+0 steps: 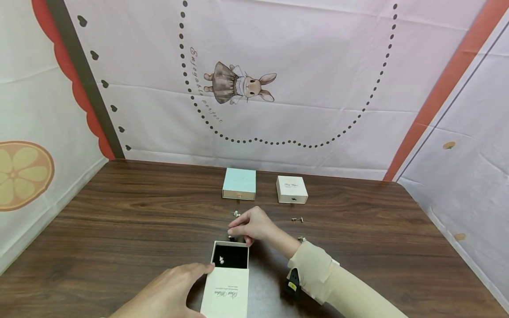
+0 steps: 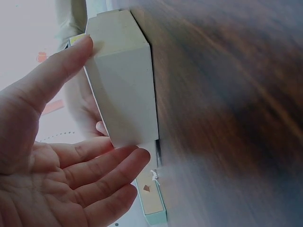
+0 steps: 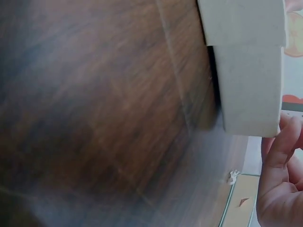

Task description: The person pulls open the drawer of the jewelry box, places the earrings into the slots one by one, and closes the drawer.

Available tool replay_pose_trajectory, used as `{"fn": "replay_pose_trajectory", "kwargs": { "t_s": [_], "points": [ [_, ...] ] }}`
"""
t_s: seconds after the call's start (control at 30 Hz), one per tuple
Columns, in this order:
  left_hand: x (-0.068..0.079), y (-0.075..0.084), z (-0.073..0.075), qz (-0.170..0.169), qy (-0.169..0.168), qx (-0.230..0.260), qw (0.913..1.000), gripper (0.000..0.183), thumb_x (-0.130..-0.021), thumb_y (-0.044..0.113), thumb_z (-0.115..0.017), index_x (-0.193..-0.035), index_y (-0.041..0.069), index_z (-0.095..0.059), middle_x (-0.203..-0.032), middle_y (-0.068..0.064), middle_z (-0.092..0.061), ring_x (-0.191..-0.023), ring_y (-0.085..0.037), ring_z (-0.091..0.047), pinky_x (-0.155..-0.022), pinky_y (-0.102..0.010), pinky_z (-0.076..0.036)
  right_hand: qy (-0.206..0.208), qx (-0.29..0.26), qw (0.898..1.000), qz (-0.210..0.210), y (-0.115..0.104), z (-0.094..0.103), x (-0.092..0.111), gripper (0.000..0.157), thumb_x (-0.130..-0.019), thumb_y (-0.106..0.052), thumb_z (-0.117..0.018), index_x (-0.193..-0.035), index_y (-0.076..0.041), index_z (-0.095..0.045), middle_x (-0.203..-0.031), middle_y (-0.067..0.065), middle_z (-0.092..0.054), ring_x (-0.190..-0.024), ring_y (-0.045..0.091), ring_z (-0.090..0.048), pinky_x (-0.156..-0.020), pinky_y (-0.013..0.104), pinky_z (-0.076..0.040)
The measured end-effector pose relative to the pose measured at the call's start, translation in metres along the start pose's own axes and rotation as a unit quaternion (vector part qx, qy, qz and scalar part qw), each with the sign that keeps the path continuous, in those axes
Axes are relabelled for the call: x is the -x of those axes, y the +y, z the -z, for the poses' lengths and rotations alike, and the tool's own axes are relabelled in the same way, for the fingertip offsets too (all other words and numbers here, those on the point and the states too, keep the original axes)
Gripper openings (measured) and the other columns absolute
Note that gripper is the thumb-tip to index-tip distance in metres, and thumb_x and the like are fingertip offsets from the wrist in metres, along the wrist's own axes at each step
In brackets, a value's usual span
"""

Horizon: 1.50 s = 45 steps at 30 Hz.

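Observation:
A cream jewelry box [image 1: 226, 291] lies in front of me, its drawer [image 1: 248, 256] partly slid out at the far end. On the drawer's black lining sits a small pearl earring [image 1: 221, 260]. My left hand [image 1: 175, 287] grips the box sleeve from the left, with its thumb [image 2: 71, 59] along one edge and its fingers at the far part. At the drawer's far end, my right hand [image 1: 254, 227] pinches the dark pull tab [image 1: 232, 239], thumb and forefinger together. Its lower fingers [image 3: 279, 151] are right at the drawer's corner.
Toward the back stand a light blue box [image 1: 239, 181] and a white box [image 1: 292, 187]. Small earrings [image 1: 236, 213] lie before the blue one, more earrings [image 1: 297, 219] before the white one, and another earring pair [image 1: 302, 239] beside my right forearm. A printed cloth [image 1: 318, 88] hangs behind the table.

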<state>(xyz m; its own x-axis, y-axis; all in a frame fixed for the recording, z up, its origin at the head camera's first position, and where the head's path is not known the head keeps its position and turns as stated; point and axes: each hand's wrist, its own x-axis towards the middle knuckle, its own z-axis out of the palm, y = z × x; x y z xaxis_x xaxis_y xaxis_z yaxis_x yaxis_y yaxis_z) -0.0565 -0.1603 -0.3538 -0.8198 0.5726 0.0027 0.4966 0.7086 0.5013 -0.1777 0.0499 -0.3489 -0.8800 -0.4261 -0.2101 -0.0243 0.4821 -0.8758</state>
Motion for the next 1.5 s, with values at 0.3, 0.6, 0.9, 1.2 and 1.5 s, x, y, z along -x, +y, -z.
{"fn": "replay_pose_trajectory", "kwargs": {
  "t_s": [0.3, 0.6, 0.9, 1.2, 1.5],
  "points": [
    [-0.0007, 0.0000, 0.0004, -0.002, 0.000, 0.005, 1.0000, 0.085, -0.057, 0.060, -0.074, -0.119, 0.005, -0.056, -0.113, -0.005, -0.060, -0.098, -0.021, -0.059, -0.077, -0.035, -0.050, 0.003, 0.004, 0.999, -0.032, 0.0063, 0.0010, -0.0050, 0.010, -0.076, -0.009, -0.073, -0.086, -0.004, -0.072, -0.058, 0.007, -0.062, -0.031, 0.004, -0.041, -0.037, 0.020, -0.043],
    [-0.0015, 0.0003, 0.0004, 0.004, -0.002, 0.003, 1.0000, 0.085, -0.057, 0.062, -0.074, -0.119, 0.005, -0.056, -0.112, -0.004, -0.060, -0.098, -0.022, -0.058, -0.077, -0.036, -0.049, -0.013, 0.017, 0.999, -0.044, 0.0081, 0.0000, -0.0055, 0.007, -0.077, -0.005, -0.071, -0.084, -0.005, -0.073, -0.057, 0.005, -0.060, -0.033, 0.005, -0.041, -0.036, 0.021, -0.043],
    [-0.0008, 0.0005, 0.0001, 0.002, 0.005, 0.002, 1.0000, 0.086, -0.057, 0.062, -0.073, -0.119, 0.005, -0.056, -0.112, -0.004, -0.060, -0.097, -0.022, -0.058, -0.076, -0.036, -0.049, -0.016, 0.044, 0.999, -0.028, 0.0083, -0.0020, -0.0078, 0.006, -0.078, -0.003, -0.069, -0.079, -0.006, -0.073, -0.060, 0.002, -0.063, -0.032, 0.006, -0.038, -0.035, 0.021, -0.041],
    [-0.0009, 0.0011, -0.0005, -0.005, 0.013, -0.009, 0.9999, 0.084, -0.058, 0.061, -0.074, -0.118, 0.006, -0.057, -0.112, -0.003, -0.061, -0.098, -0.021, -0.059, -0.077, -0.035, -0.049, -0.001, 0.075, 0.997, -0.011, 0.0096, -0.0036, -0.0080, 0.008, -0.078, -0.001, -0.068, -0.072, -0.004, -0.073, -0.041, -0.002, -0.049, -0.030, 0.003, -0.038, -0.036, 0.020, -0.043],
    [-0.0006, 0.0006, -0.0006, -0.003, 0.012, -0.008, 0.9999, 0.084, -0.057, 0.060, -0.075, -0.119, 0.006, -0.056, -0.112, -0.003, -0.060, -0.098, -0.021, -0.058, -0.077, -0.035, -0.049, 0.001, 0.073, 0.997, -0.012, 0.0082, -0.0007, -0.0068, 0.009, -0.078, -0.008, -0.071, -0.070, -0.004, -0.072, -0.043, 0.000, -0.048, -0.036, 0.006, -0.043, -0.040, 0.024, -0.047]
  ]
}}
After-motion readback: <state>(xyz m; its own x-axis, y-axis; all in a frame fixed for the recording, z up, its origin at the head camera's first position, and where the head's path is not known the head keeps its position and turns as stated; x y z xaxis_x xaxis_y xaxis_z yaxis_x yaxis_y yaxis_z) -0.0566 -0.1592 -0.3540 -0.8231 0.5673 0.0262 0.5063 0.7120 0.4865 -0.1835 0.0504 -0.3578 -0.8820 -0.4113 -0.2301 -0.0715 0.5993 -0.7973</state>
